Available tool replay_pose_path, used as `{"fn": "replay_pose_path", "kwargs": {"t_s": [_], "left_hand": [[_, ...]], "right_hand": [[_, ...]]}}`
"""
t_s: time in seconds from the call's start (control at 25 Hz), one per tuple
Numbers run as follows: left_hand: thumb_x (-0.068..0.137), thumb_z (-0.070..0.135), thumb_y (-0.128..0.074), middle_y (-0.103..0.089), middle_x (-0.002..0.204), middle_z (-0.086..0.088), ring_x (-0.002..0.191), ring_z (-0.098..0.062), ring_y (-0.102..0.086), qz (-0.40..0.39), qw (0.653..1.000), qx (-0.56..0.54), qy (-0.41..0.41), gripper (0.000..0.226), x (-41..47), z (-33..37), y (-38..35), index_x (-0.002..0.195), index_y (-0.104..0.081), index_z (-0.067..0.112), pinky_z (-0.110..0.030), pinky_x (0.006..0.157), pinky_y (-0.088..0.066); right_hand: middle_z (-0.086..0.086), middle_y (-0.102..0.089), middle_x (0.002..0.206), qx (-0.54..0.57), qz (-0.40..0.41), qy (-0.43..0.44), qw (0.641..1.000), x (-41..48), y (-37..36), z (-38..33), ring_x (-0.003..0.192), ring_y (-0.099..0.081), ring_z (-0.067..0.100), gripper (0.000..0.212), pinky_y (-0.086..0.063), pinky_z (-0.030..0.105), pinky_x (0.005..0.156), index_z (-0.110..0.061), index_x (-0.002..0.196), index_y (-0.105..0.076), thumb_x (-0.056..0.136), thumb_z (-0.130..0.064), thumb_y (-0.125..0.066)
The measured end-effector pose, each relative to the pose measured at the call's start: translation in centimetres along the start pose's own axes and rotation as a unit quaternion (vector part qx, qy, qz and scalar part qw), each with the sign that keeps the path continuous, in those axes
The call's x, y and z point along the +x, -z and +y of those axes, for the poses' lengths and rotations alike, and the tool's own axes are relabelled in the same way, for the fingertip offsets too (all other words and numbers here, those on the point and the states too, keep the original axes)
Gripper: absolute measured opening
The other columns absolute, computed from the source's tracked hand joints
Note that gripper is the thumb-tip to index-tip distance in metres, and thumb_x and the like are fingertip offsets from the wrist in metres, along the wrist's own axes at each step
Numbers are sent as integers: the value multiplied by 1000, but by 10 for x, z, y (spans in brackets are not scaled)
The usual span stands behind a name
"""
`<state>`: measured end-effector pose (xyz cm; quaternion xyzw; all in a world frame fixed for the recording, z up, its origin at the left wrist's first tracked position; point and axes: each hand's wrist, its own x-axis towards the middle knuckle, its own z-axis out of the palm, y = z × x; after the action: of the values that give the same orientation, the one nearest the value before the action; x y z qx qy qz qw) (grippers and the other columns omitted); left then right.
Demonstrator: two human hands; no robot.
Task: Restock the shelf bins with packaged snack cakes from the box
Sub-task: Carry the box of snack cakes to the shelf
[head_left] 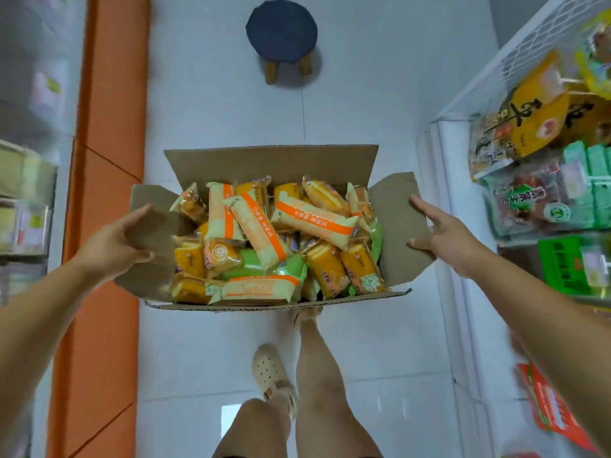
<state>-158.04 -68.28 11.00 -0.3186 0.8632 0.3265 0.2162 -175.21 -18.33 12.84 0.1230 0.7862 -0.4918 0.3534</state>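
Observation:
An open cardboard box (271, 163) sits on the white tiled floor, filled with several packaged snack cakes (310, 219) in orange, cream and green wrappers. My left hand (115, 242) hovers over the box's left flap (145, 233), fingers spread and curled, holding nothing. My right hand (439, 233) is at the right flap (393, 223), fingers apart, thumb near the flap's edge. Whether either hand touches its flap I cannot tell. Shelf bins (542, 190) on the right hold other packaged goods.
A small round blue stool (281, 31) stands on the floor beyond the box. An orange strip (105, 193) runs along the floor at left beside blurred shelving. My legs and a beige clog (274, 371) are just in front of the box.

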Motion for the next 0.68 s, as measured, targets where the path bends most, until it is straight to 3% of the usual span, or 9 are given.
{"fn": "replay_pose_path", "kwargs": {"t_s": [0.36,0.68], "left_hand": [[77,-6,-75,-53,139,-14,102,-22,-49,30,997,-54,44,90,137,67,73,149,-37,32,-35,85,-41],[74,-2,-79,-54,139,-8,111,-25,-56,29,994,-81,66,92,262,99,145,149,-37,31,-33,89,-45]], "right_hand": [[-5,-52,138,-41,-43,16,998,166,6,-162,102,-66,22,83,-59,27,76,-38,145,-40,84,14,-62],[3,-59,131,-76,-71,11,995,303,-10,-308,95,-69,23,82,-59,24,68,-40,144,-41,85,13,-61]]}}
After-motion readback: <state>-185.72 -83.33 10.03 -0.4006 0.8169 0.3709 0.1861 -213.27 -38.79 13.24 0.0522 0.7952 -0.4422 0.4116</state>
